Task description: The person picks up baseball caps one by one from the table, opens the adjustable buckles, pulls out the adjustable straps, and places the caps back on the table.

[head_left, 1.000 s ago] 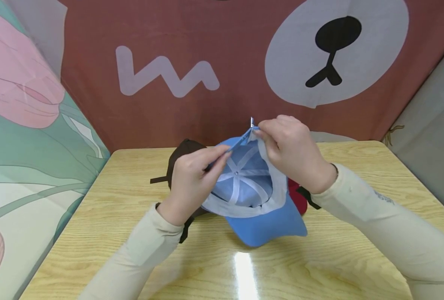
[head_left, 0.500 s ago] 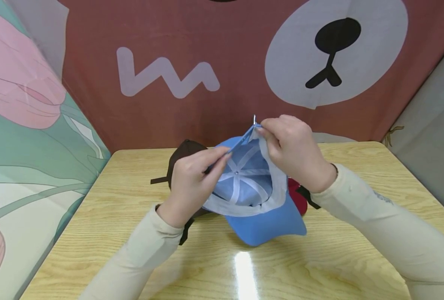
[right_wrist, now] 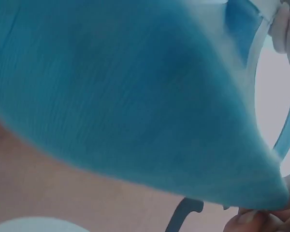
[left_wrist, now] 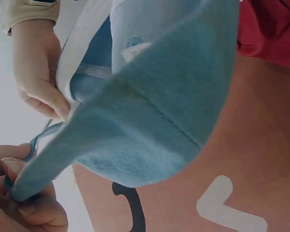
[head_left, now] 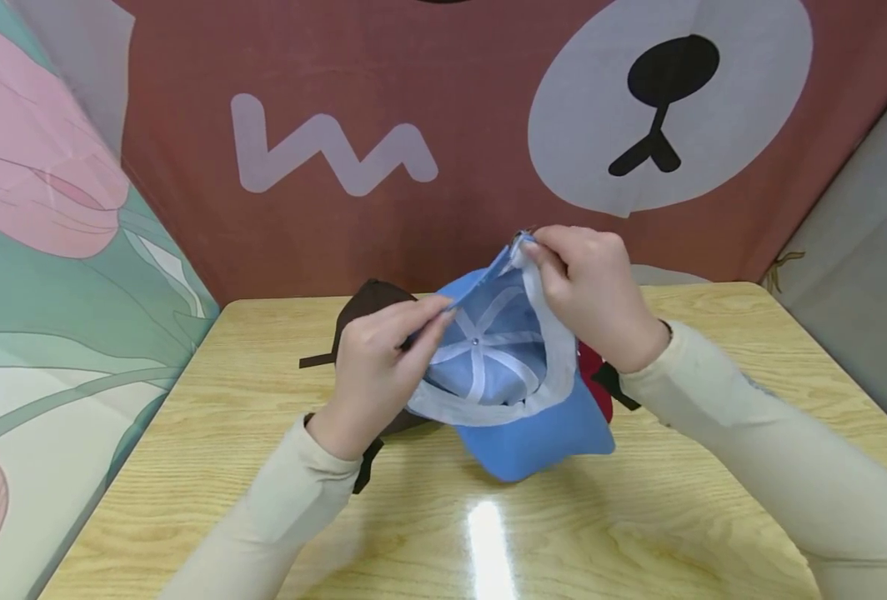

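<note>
A light blue baseball cap (head_left: 537,442) hangs above the table, its inside facing me and its brim pointing down. My left hand (head_left: 379,358) pinches the narrow blue strap (head_left: 484,279) at the back of the cap between thumb and fingers. My right hand (head_left: 593,287) pinches the opposite side of the back opening, next to a small metal buckle (head_left: 520,237). Between the hands the strap runs taut and slanting. In the left wrist view the cap's outer crown (left_wrist: 150,121) fills the middle; the right wrist view shows it close up and blurred. The fingertips are partly hidden.
Behind my left hand a dark brown cap (head_left: 368,304) lies on the wooden table (head_left: 188,467), its strap end sticking out left. Red cloth (head_left: 593,375), partly covered, lies behind the blue cap. A printed curtain (head_left: 323,233) hangs along the table's back edge.
My right hand has moved slightly up and right, and my left hand slightly left. The blue cap has risen a little. The metal buckle, upright before, now lies closer against the strap.
</note>
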{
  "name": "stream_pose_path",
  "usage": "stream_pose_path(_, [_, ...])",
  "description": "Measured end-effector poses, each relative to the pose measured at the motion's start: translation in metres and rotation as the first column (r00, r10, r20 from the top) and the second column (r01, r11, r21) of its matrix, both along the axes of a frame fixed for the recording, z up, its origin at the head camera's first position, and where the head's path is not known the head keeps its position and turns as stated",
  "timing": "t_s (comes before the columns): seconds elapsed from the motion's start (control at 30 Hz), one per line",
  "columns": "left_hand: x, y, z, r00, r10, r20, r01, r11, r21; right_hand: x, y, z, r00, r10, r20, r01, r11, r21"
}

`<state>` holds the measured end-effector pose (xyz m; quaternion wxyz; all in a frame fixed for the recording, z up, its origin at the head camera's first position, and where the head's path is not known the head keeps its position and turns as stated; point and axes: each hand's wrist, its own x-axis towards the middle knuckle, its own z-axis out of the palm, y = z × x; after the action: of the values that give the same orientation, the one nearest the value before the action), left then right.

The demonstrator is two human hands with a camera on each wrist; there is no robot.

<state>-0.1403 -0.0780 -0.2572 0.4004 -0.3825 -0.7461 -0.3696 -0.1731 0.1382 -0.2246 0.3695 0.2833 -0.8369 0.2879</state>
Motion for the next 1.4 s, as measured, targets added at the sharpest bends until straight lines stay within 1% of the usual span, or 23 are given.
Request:
stream_pose_path(0.1, [-0.001, -0.002, -0.001, 1.000, -0.001, -0.015, 0.000, 1.000, -0.025, -0.001, -0.001, 0.000, 0.999, 0.023, 0.032, -0.021, 0.998, -0.052])
stream_pose_path(0.2, [-0.002, -0.004, -0.003, 0.996, 0.012, -0.093, -0.021, 0.996, -0.089, 0.001, -0.002, 0.000, 0.997, 0.043, 0.059, -0.036, 0.993, -0.116])
stream_pose_path(0.27, [-0.003, -0.005, -0.005, 0.988, 0.021, -0.155, -0.044, 0.989, -0.141, 0.003, -0.003, 0.000, 0.996, 0.059, 0.072, -0.047, 0.987, -0.151])
stream_pose_path(0.33, [-0.003, -0.005, -0.006, 0.980, 0.017, -0.198, -0.055, 0.981, -0.188, 0.004, -0.004, 0.000, 0.995, 0.076, 0.072, -0.062, 0.982, -0.177])
stream_pose_path(0.4, [-0.004, -0.005, -0.007, 0.978, 0.007, -0.208, -0.054, 0.975, -0.218, 0.005, -0.005, 0.001, 0.994, 0.092, 0.065, -0.078, 0.978, -0.192])
stream_pose_path(0.5, [-0.005, -0.004, -0.009, 0.978, 0.012, -0.208, -0.060, 0.972, -0.225, 0.005, -0.006, 0.003, 0.993, 0.110, 0.052, -0.096, 0.972, -0.215])
stream_pose_path(0.63, [-0.008, -0.003, -0.012, 0.981, 0.022, -0.195, -0.065, 0.974, -0.215, 0.006, -0.005, 0.005, 0.992, 0.117, 0.047, -0.101, 0.960, -0.262])
stream_pose_path(0.73, [-0.010, -0.006, -0.018, 0.986, 0.035, -0.166, -0.069, 0.977, -0.201, 0.007, -0.004, 0.006, 0.991, 0.120, 0.051, -0.100, 0.952, -0.291])
stream_pose_path(0.87, [-0.012, -0.010, -0.027, 0.993, 0.051, -0.107, -0.067, 0.986, -0.151, 0.008, -0.003, 0.007, 0.989, 0.133, 0.060, -0.108, 0.944, -0.311])
stream_pose_path(1.03, [-0.012, -0.014, -0.033, 0.998, 0.043, -0.035, -0.045, 0.996, -0.072, 0.011, -0.003, 0.007, 0.987, 0.151, 0.059, -0.125, 0.941, -0.313])
stream_pose_path(1.1, [-0.011, -0.014, -0.035, 0.998, 0.056, 0.001, -0.056, 0.997, -0.054, 0.012, -0.002, 0.006, 0.986, 0.162, 0.048, -0.139, 0.941, -0.310])
stream_pose_path(1.17, [-0.009, -0.015, -0.037, 0.995, 0.081, 0.059, -0.078, 0.996, -0.049, 0.012, -0.002, 0.007, 0.984, 0.173, 0.031, -0.155, 0.938, -0.311])
stream_pose_path(1.23, [-0.008, -0.015, -0.039, 0.983, 0.109, 0.148, -0.104, 0.994, -0.046, 0.012, -0.002, 0.007, 0.983, 0.183, 0.016, -0.169, 0.934, -0.314])
stream_pose_path(1.27, [-0.008, -0.016, -0.040, 0.970, 0.123, 0.208, -0.116, 0.992, -0.042, 0.012, -0.002, 0.007, 0.983, 0.185, 0.008, -0.173, 0.932, -0.318])
stream_pose_path(1.3, [-0.007, -0.016, -0.041, 0.951, 0.125, 0.283, -0.120, 0.992, -0.032, 0.013, -0.001, 0.007, 0.982, 0.189, 0.001, -0.178, 0.929, -0.323])
stream_pose_path(1.33, [-0.007, -0.017, -0.041, 0.926, 0.116, 0.361, -0.118, 0.993, -0.015, 0.013, -0.001, 0.007, 0.982, 0.191, -0.004, -0.182, 0.927, -0.327])
stream_pose_path(1.37, [-0.007, -0.017, -0.042, 0.895, 0.099, 0.435, -0.114, 0.994, 0.007, 0.013, -0.001, 0.007, 0.981, 0.195, -0.006, -0.186, 0.926, -0.329])
stream_pose_path(1.4, [-0.006, -0.018, -0.042, 0.858, 0.075, 0.508, -0.107, 0.994, 0.033, 0.014, -0.001, 0.007, 0.980, 0.198, -0.008, -0.189, 0.925, -0.331])
